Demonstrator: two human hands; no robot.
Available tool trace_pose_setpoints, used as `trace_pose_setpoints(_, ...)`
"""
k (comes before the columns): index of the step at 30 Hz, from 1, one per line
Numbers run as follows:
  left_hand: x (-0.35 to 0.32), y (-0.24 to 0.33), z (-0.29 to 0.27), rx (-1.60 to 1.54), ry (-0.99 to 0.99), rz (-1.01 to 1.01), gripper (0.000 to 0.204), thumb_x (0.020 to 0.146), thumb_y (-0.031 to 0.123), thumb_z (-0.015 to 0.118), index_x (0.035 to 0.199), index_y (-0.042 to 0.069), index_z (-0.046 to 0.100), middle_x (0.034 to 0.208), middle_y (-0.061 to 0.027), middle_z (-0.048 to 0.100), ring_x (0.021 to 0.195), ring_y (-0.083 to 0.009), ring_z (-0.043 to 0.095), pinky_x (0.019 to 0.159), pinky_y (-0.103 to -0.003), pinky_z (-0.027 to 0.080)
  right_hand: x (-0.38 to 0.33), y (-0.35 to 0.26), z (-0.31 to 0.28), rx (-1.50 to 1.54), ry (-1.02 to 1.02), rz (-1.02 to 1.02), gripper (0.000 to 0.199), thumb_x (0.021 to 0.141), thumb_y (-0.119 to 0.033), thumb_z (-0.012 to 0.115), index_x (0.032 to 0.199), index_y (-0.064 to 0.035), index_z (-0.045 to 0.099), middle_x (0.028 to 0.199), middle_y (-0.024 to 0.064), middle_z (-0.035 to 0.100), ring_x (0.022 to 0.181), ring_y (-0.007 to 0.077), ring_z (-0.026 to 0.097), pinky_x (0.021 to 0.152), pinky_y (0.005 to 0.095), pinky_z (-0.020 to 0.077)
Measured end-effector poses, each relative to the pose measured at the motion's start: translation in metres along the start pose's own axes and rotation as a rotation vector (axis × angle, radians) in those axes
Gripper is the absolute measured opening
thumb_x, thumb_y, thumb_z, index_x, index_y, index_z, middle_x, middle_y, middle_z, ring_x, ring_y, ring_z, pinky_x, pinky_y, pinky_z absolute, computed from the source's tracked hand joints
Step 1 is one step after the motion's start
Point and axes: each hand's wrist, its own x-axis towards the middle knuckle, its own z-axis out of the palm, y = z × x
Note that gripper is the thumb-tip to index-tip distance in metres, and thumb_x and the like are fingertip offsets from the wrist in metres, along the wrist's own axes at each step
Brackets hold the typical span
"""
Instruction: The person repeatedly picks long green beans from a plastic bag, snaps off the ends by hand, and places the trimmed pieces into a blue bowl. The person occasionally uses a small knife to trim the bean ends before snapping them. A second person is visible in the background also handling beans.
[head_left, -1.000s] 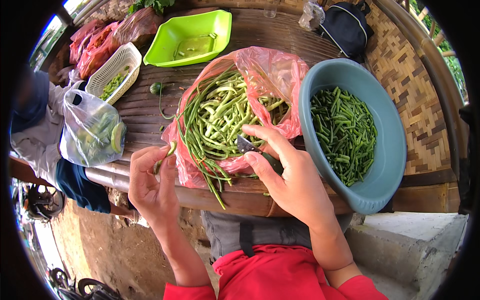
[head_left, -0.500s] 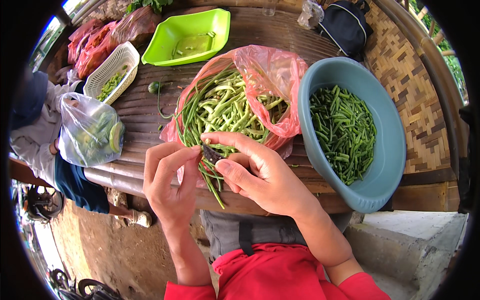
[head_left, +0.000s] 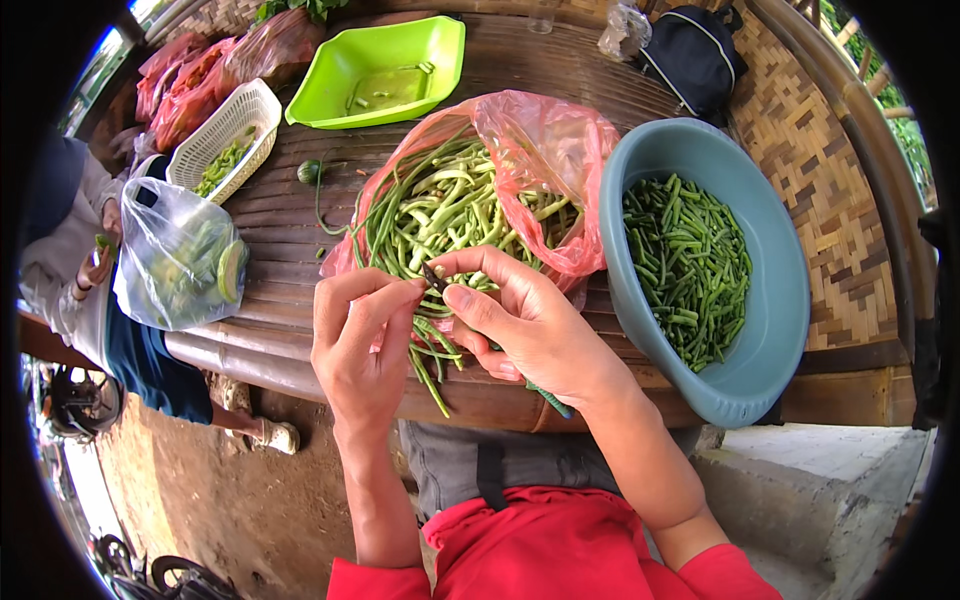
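Right hand [head_left: 540,325]: gripping knife [head_left: 434,279] over pink bag [head_left: 555,140]
Left hand [head_left: 365,335]: curling; can't tell grip
Basin [head_left: 782,290]: bordering bag's right
Table edge [head_left: 255,364]: fronting bag

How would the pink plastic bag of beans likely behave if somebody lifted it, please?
The pink plastic bag would probably sag, its thin film being crumpled. The beans might spill, since the mouth gapes open and several hang over its edge.

Knife [head_left: 432,279], dark-bladed, held in the right grip [head_left: 545,325], its tip near the left grip's [head_left: 362,335] fingertips; beans [head_left: 440,215], long, slim, green, tangled just beyond both grips, some ends trailing between them
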Motion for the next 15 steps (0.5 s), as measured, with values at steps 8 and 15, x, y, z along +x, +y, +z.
trace_pose_setpoints(8, -0.001, -0.004, 0.008, -0.099, 0.042, -0.198, 0.018, 0.083, -0.006, 0.073, 0.097, 0.004, 0.071, 0.091, -0.0074, 0.065, 0.080, -0.0180, 0.062, 0.071, -0.028, 0.049, 0.019, 0.000, -0.005, -0.150, 0.102, -0.121, 0.039, 0.103, -0.021, 0.061, 0.134, -0.0021, 0.049, 0.069, -0.0012, 0.055, 0.056, 0.0027, 0.046, 0.048, 0.0203, 0.0358)
trace_pose_setpoints(15, -0.009, -0.001, 0.011, -0.290, -0.014, -0.480, 0.015, 0.087, -0.004, 0.072, 0.100, 0.001, 0.068, 0.090, -0.0035, 0.065, 0.079, -0.0104, 0.058, 0.073, -0.025, 0.047, 0.021, 0.005, -0.012, -0.406, 0.196, -0.164, 0.053, 0.102, -0.021, 0.061, 0.146, -0.0039, 0.036, 0.071, 0.0022, 0.057, 0.063, 0.0056, 0.050, 0.057, 0.0238, 0.0410)
